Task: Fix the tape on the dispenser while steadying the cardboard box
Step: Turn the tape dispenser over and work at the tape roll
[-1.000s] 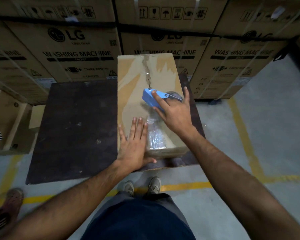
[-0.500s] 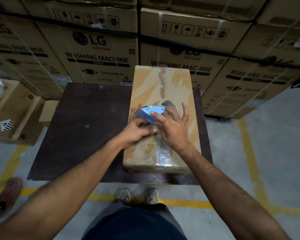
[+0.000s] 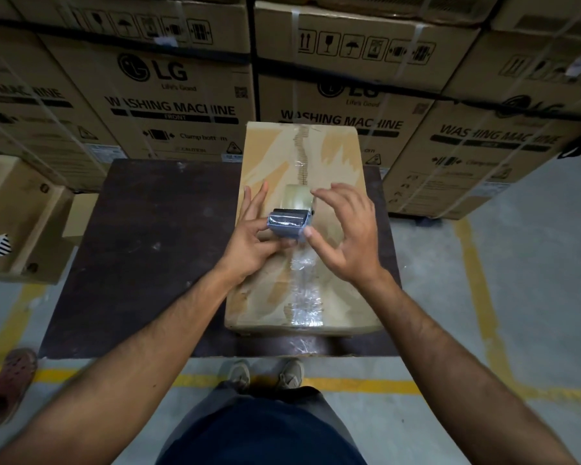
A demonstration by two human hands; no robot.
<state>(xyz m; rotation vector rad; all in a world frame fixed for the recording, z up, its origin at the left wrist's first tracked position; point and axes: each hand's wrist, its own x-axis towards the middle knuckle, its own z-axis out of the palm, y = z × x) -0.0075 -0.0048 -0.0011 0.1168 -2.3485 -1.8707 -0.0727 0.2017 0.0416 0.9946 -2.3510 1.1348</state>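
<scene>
A long cardboard box (image 3: 336,169) lies on a dark table (image 3: 155,250), with crinkled clear tape (image 3: 304,297) along its near seam. Above the middle of the box is a blue tape dispenser (image 3: 287,224) with a clear tape roll (image 3: 299,196) behind it. My left hand (image 3: 252,236) holds the dispenser from the left, thumb and fingers around its body. On the right, my right hand (image 3: 346,236) has its fingers spread and curled, thumb tip touching the dispenser's right edge. Neither hand rests flat on the box.
Stacked washing-machine cartons (image 3: 178,105) form a wall behind the table. A smaller open carton (image 3: 17,223) stands at the left. Another person's sandalled foot (image 3: 9,377) is at the lower left. My own shoes (image 3: 265,375) stand on a yellow floor line (image 3: 356,385).
My left hand left the box top and took the dispenser. My right hand let go of the handle and now hovers beside it with fingers spread. The dispenser turned, its roller facing me.
</scene>
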